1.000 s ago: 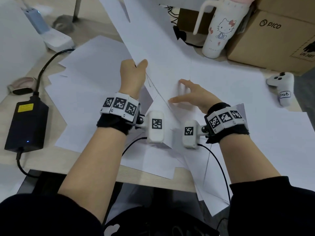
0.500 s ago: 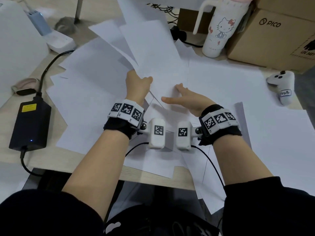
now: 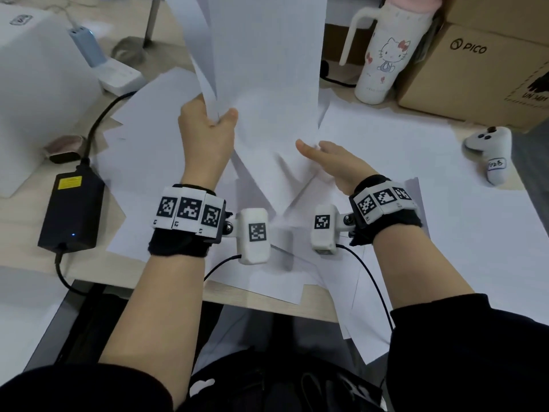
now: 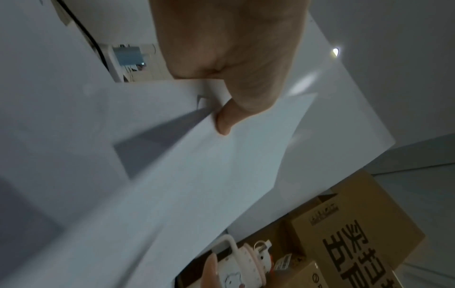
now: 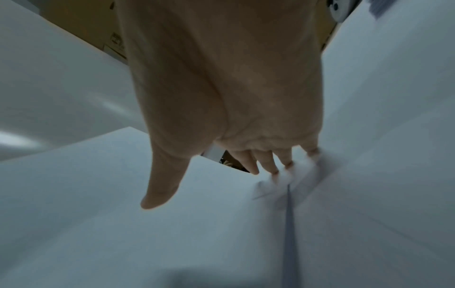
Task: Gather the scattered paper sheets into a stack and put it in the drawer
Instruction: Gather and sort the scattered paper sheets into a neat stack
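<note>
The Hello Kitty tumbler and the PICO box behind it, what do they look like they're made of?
Hello Kitty tumbler: probably plastic or coated metal, a smooth white body with a printed cartoon and a moulded handle. I cannot tell which.
PICO box: brown corrugated cardboard, matte, with black print and folded flap edges.

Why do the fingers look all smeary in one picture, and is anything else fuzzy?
Right wrist view: the right hand has fingertips smeared by motion against the paper. Left wrist view: dim and soft, held sheets blurred. Head view: sharpest, evenly lit; straight edges bend near the corners.
</note>
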